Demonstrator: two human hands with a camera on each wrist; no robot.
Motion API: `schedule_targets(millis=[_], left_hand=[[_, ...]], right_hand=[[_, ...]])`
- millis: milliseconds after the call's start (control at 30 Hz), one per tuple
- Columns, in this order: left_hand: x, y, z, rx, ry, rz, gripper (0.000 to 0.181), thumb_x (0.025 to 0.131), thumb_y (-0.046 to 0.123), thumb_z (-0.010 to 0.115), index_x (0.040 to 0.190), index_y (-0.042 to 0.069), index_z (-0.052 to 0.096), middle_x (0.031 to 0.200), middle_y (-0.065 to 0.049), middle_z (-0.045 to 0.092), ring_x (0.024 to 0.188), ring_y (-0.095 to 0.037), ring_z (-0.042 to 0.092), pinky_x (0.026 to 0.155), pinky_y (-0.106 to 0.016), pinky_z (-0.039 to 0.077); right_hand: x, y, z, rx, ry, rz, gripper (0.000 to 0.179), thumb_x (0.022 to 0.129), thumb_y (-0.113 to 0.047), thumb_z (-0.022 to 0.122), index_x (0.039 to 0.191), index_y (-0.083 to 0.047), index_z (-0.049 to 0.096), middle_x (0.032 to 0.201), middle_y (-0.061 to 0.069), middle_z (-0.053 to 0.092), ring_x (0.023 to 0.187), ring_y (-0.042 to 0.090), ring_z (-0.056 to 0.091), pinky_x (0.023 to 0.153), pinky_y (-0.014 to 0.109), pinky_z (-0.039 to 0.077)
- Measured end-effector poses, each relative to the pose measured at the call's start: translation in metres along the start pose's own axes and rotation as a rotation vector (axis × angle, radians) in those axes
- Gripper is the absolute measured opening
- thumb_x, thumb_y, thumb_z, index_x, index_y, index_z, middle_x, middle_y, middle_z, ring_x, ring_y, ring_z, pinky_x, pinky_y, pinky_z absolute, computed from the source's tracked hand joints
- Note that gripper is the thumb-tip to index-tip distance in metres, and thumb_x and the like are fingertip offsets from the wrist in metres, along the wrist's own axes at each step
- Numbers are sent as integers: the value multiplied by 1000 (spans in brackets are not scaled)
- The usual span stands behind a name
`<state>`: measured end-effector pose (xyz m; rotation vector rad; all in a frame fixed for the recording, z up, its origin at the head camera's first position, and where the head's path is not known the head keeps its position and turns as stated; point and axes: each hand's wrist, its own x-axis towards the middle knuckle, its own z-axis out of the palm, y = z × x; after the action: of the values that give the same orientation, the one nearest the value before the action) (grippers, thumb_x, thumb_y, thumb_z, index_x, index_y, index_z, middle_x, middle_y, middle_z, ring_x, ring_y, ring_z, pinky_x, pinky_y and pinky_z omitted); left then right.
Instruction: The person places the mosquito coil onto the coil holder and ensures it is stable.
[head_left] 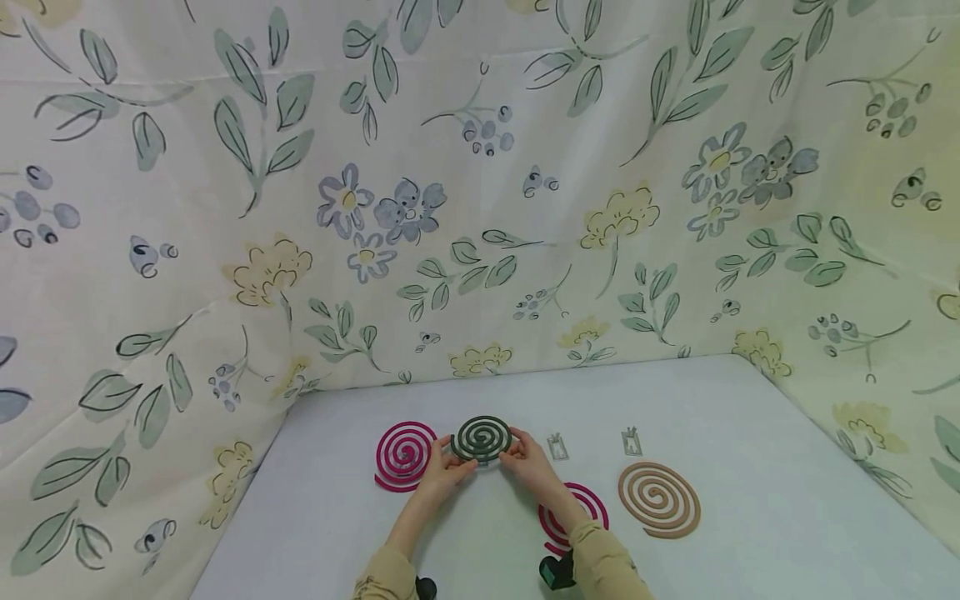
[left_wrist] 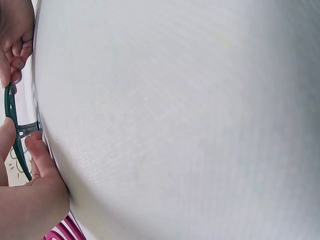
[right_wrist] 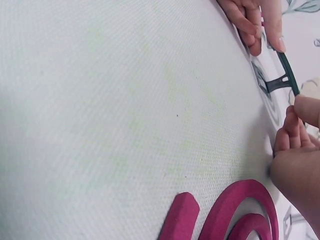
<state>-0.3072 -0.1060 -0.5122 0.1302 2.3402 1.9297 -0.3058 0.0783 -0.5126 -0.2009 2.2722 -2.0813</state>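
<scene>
A dark green mosquito coil [head_left: 483,437] lies level, just above the table, between both hands. The left hand [head_left: 442,473] pinches its left edge between thumb and fingers. At the opposite edge, the right hand [head_left: 531,463] pinches it the same way. Under the coil a small metal stand [right_wrist: 278,84] reaches down to the tabletop; the left wrist view shows this stand [left_wrist: 28,129] too, close to the left fingertips. Beside the left hand is a magenta coil [head_left: 406,454]. The right forearm passes over a second magenta coil [head_left: 597,501] and hides part of it.
On the white table [head_left: 757,450], a tan coil [head_left: 657,497] lies at the right. Two flat metal stands [head_left: 557,447] lie behind it and to its left, one nearer the right hand. A flowered cloth [head_left: 480,250] hangs around the table's back and sides.
</scene>
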Motion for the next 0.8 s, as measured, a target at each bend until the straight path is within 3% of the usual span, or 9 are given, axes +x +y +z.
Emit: schedule_targets(millis=[200, 800], left_hand=[[2, -2, 0, -31, -5, 8, 73, 86, 6, 67, 137, -8, 18, 79, -1, 57, 70, -8, 48, 62, -20, 41], [6, -8, 1, -6, 2, 6, 72, 85, 6, 67, 137, -8, 19, 80, -5, 59, 69, -8, 49, 62, -22, 42]], right_hand=[[-9, -17, 2, -6, 0, -6, 54, 90, 5, 53, 136, 17, 28, 87, 13, 50, 74, 12, 43, 61, 16, 35], [3, 5, -2, -31, -4, 4, 58, 90, -2, 57, 139, 11, 30, 86, 4, 50, 73, 9, 43, 60, 17, 37]])
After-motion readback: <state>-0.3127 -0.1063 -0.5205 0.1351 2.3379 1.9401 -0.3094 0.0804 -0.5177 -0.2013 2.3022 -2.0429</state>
